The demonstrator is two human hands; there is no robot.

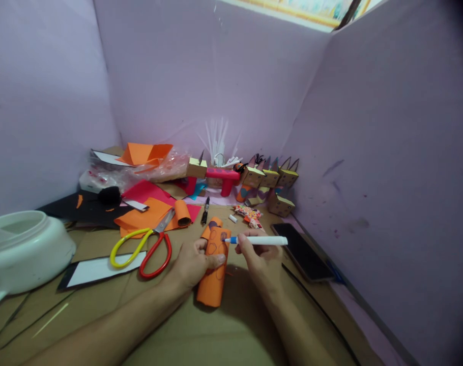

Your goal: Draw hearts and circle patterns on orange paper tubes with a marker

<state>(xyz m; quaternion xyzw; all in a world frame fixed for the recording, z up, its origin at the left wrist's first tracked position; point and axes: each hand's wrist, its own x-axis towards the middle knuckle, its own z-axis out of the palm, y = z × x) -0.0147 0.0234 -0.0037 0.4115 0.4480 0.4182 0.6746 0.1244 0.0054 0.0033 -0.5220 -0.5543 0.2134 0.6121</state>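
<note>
My left hand (195, 262) is wrapped round an orange paper tube (212, 284), its thumb pressed on the front. Drawn round outlines mark the tube, and one spot near its upper end is coloured dark. A white marker (267, 240) with a blue collar is pinched in my right hand (258, 254); its tip touches that dark spot. Behind the tube's top shows another orange piece (215, 222) with a purple spot. The marker's small white cap (232, 218) lies just beyond.
Scissors (155, 231) with yellow and red handles lie at the left, near a white pot (25, 249). A phone (302, 251) is at the right. Farther back are a black marker (205, 210), coloured paper (140, 216) and several cardboard animal heads (270, 178).
</note>
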